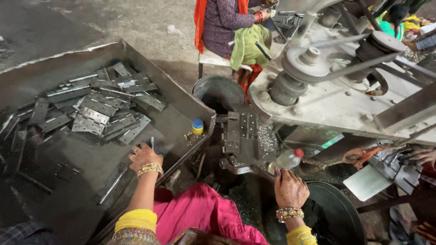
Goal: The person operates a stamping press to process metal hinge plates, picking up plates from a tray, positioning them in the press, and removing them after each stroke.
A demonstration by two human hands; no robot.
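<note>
My left hand rests palm down in a big metal tray, fingers on a flat metal hinge plate near the tray's right wall. A heap of grey hinge plates lies farther left in that tray. My right hand hangs over the dark space below the machine, fingers curled, just under a small clear bottle with a red cap; whether it touches the bottle is unclear. A jig holding hinge plates sits between my hands on the drilling machine.
A small yellow bottle with a blue cap stands in the tray corner. A round metal bucket sits behind the jig, a dark round tub at lower right. Another person sits on a stool; other hands work at right.
</note>
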